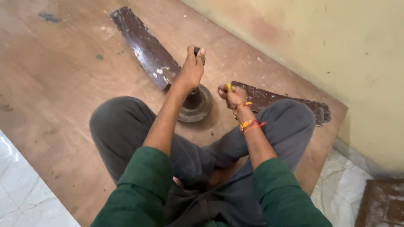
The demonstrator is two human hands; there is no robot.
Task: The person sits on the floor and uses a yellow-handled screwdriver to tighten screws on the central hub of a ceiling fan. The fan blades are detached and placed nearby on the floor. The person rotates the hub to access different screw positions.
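- Fingers of the left hand [192, 69] are wrapped tight round the dark upright shaft [197, 51] rising from the round grey metal fan motor hub [198, 105].
- Hub sits on the brown wooden board [63, 84] between the knees, directly below that fist; scuffed brown blades [145, 46] run outward.
- Right hand [232, 96], just beside the hub, pinches a small yellow-handled tool [229, 87].

No packages, labels, signs, screens

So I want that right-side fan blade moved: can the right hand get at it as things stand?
Probably yes: the right hand hovers just beside the blade, nothing between them, though its grip already pinches a small yellow tool.
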